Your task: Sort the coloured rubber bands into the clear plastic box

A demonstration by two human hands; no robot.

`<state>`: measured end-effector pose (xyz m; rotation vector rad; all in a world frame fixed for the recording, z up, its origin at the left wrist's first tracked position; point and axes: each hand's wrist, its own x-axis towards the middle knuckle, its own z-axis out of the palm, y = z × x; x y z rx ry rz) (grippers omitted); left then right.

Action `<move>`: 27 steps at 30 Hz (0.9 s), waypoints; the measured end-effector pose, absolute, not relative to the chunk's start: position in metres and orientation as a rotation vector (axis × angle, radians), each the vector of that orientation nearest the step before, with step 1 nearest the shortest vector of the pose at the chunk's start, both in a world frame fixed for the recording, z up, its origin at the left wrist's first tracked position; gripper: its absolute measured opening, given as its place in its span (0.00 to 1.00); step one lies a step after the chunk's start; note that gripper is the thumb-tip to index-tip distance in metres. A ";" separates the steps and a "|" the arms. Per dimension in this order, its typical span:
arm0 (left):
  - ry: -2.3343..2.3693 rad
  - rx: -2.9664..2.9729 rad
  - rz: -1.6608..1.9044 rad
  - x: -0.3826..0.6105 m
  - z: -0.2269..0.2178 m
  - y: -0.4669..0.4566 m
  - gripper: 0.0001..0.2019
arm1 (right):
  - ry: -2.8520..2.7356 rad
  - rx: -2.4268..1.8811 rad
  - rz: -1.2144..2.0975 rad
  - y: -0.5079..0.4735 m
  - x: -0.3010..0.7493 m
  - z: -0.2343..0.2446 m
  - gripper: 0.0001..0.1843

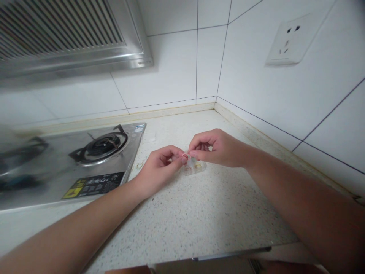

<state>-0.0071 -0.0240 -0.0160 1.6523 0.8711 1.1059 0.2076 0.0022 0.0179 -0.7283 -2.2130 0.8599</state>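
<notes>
Over the counter my left hand (pixel 164 163) and my right hand (pixel 215 148) meet with their fingertips close together. Both are closed in a pinch on a small pinkish-red ring (pixel 186 156), which looks like a thin loop; its material is too small to tell. Just beneath the fingers lies a small clear plastic box (pixel 196 170) with sections, partly covered by my hands. Yellowish loops (pixel 197 165) show inside it. To the left of my left hand, a few thin yellowish loops (pixel 139 166) rest on the counter.
A clear flat plastic piece (pixel 150 137) lies on the speckled counter (pixel 196 213) beside the steel gas stove (pixel 57 198). The stove's black burner (pixel 103 145) is at the left, under a range hood (pixel 125 49). White tiled walls meet behind, with a socket (pixel 289 40) on the right.
</notes>
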 end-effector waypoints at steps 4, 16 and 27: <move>0.890 1.656 1.109 -0.008 -0.016 -0.023 0.12 | -2.212 -0.736 0.877 0.002 0.209 0.019 0.11; 0.930 1.685 1.089 -0.009 -0.020 -0.019 0.11 | -2.198 -0.740 0.899 0.004 0.210 0.015 0.09; 0.927 1.729 1.083 -0.010 -0.024 -0.019 0.10 | -2.227 -0.755 0.889 0.004 0.209 0.016 0.11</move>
